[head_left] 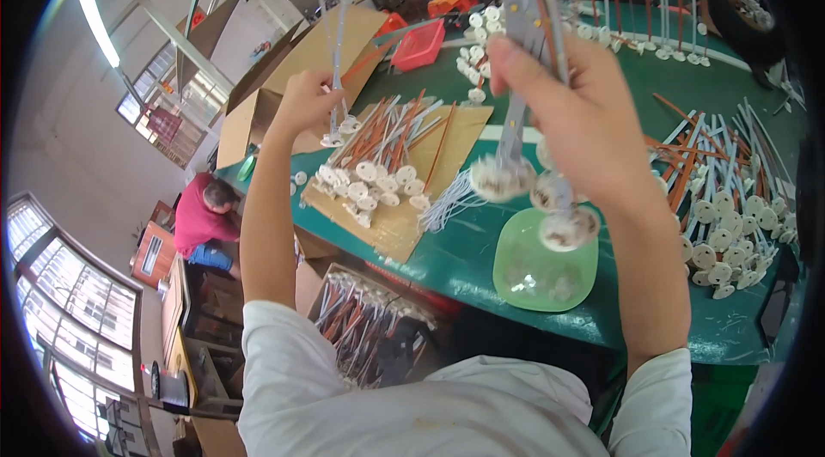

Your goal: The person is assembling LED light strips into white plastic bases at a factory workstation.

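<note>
My right hand point(584, 118) is closed round a bunch of grey and brown strips with white round ends point(567, 229), held up close to the camera, ends hanging down. It is above a pale green plastic bowl point(504, 278) with small pieces in it. My left hand point(307, 102), farther to the left, is closed on a couple of thin grey strips point(334, 118) with white round ends. Below it, a pile of brown and grey strips with white discs point(368, 184) lies on a cardboard sheet point(388, 238). A bundle of white cords point(451, 201) is beside that sheet.
Another pile of strips with discs point(730, 234) covers the right of the green table point(447, 264). More strips stand along the far side. A red tray point(418, 46) and cardboard boxes point(258, 109) are beyond my left hand. A person in a red shirt point(202, 221) is at the left.
</note>
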Motion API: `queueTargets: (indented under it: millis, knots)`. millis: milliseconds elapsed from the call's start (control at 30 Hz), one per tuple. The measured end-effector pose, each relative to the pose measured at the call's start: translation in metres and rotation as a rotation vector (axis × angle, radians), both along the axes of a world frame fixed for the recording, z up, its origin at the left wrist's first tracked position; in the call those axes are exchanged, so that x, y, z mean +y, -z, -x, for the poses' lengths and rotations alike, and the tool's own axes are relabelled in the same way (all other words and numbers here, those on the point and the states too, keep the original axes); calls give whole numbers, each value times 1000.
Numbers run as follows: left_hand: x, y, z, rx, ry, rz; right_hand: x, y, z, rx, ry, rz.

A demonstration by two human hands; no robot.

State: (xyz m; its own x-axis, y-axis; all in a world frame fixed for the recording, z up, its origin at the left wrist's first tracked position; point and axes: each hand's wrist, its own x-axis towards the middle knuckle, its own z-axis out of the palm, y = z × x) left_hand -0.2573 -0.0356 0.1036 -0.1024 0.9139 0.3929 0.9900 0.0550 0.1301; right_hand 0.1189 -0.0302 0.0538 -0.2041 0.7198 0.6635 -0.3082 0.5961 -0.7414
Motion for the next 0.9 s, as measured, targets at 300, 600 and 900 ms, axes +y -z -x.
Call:
queueTargets:
  millis: [300, 600, 900]
  knots:
    - [-20, 48, -188, -610, 479, -466, 14, 10, 10, 34, 38, 136]
    - [-2, 70, -222, -564, 537, -320, 45, 25, 17, 64, 146, 207]
    - [99, 120, -165, -663, 673, 153, 131, 70, 70, -325, 81, 54]
